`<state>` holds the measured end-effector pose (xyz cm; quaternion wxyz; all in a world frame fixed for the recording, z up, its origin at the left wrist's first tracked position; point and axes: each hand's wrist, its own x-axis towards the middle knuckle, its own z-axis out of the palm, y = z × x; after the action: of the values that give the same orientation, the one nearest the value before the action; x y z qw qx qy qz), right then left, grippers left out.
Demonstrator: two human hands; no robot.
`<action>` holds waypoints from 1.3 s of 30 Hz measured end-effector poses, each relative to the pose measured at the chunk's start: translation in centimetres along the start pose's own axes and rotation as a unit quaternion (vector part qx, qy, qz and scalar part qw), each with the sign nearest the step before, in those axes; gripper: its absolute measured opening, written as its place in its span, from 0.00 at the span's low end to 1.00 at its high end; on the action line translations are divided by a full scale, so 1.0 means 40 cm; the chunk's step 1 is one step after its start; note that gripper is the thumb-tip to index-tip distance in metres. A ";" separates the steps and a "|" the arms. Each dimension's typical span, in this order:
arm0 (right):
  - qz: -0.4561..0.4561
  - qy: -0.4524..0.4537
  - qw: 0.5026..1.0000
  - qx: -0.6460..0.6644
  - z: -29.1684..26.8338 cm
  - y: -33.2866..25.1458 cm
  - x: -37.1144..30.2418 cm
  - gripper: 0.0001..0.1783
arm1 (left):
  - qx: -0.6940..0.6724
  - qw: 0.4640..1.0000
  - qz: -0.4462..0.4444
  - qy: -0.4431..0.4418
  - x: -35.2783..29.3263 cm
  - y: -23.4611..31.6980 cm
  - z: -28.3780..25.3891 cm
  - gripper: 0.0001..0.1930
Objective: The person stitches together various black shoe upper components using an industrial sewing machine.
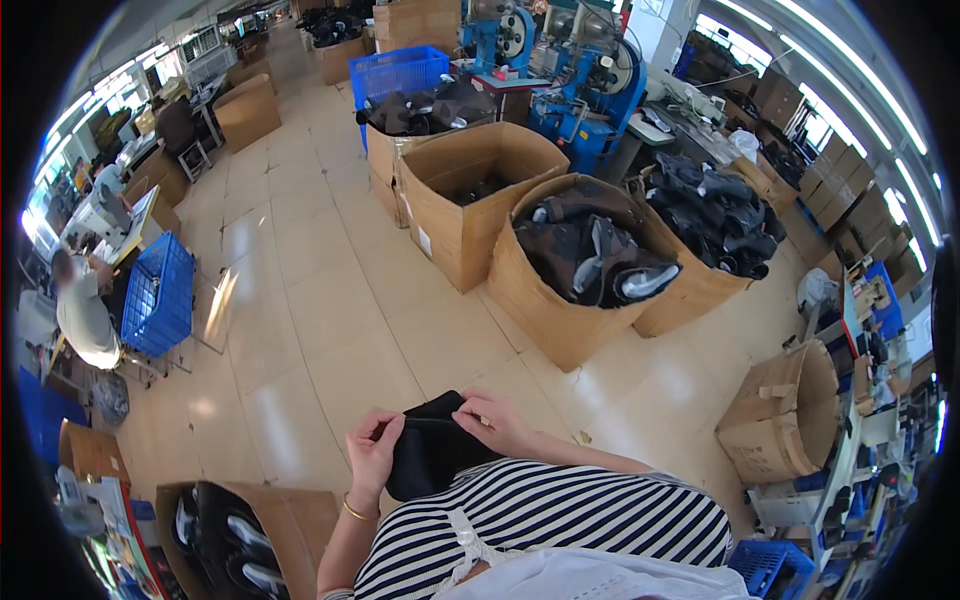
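A black, soft piece that looks like fabric or a shoe upper [428,462] hangs in front of my striped top; its exact kind I cannot make out. My left hand [374,450] pinches its upper left edge between thumb and fingers. At the upper right edge, my right hand [494,422] grips the same piece with bent fingers. The lower part of the piece rests against or close to my body.
Ahead stand an open cardboard box [470,225] and a box [545,320] heaped with dark pieces. Blue machines [590,100] are behind. A tipped carton [775,420] lies right, a filled box [300,530] lower left. Left, a person [85,310] sits beside a blue basket [160,295].
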<state>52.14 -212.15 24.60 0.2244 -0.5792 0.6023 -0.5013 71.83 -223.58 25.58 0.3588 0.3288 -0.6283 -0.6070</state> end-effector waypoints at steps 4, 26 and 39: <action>-0.049 -0.012 0.999 0.015 0.057 0.116 0.295 0.07 | -0.003 0.999 -0.019 0.040 0.280 -0.027 -0.107 0.03; -0.129 -0.214 0.967 0.046 0.503 0.450 2.006 0.10 | 0.010 0.999 0.000 0.048 1.743 -0.057 -0.838 0.02; -0.111 -0.181 0.977 0.016 0.563 0.717 2.787 0.11 | 0.125 0.973 0.090 -0.174 2.690 -0.088 -1.045 0.02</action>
<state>32.29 -327.75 25.52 0.2824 -0.7200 0.4753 -0.4195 50.67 -337.09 27.89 0.2536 0.2023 -0.7788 -0.5369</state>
